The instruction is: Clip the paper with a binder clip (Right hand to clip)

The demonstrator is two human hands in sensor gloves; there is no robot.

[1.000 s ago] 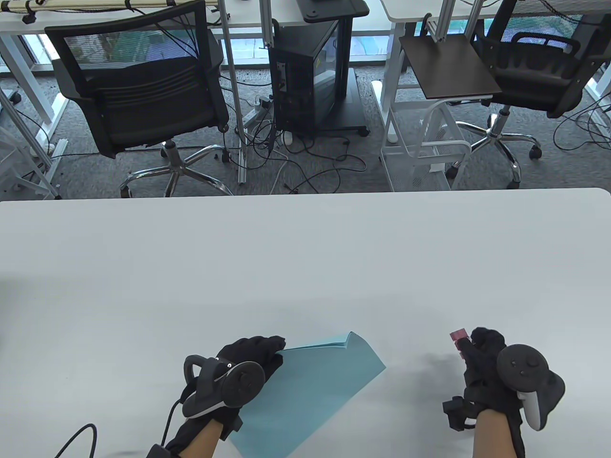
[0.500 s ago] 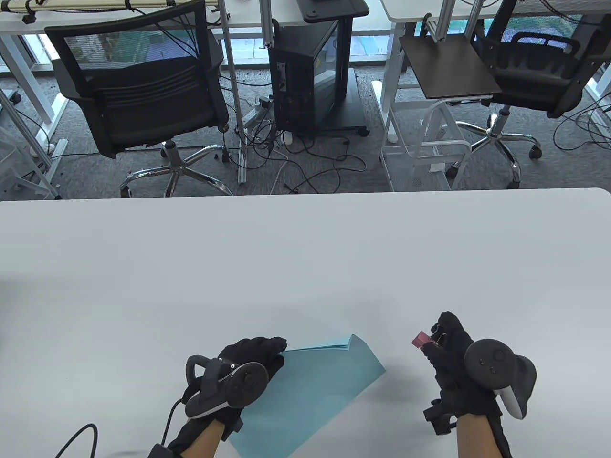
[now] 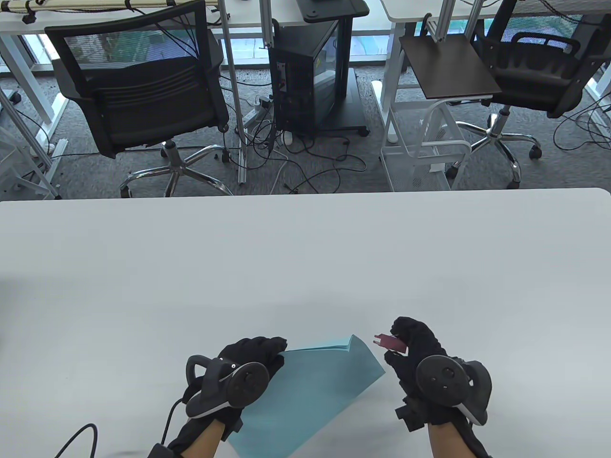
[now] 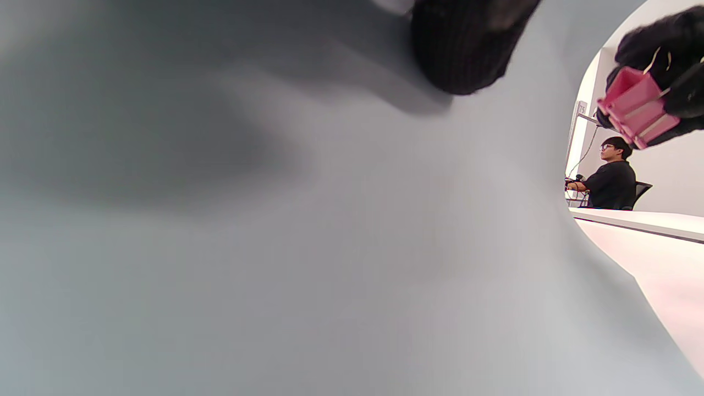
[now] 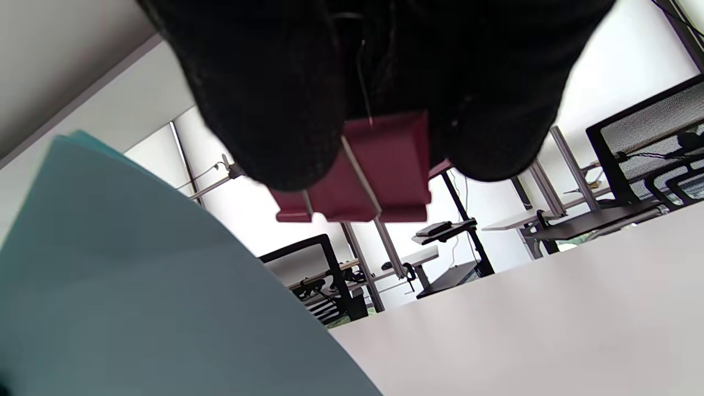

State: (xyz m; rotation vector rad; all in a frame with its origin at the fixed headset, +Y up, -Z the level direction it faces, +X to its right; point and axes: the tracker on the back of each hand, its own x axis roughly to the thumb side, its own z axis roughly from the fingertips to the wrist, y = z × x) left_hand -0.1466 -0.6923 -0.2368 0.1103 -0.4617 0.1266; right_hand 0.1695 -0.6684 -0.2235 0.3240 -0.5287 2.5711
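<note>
Table view, right hand [image 3: 420,355]: pinches red binder clip [image 3: 389,342], just beside paper's corner.
Left hand [image 3: 250,360]: grips blue paper [image 3: 315,391].

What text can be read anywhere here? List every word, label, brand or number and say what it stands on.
None can be read.
Binder clip in the right hand: plain red faces, no print.
Blue paper held by the left hand: blank.
Trackers on both hands: no legible marking.
Small sign on the far wall: too small and blurred to read.
</note>
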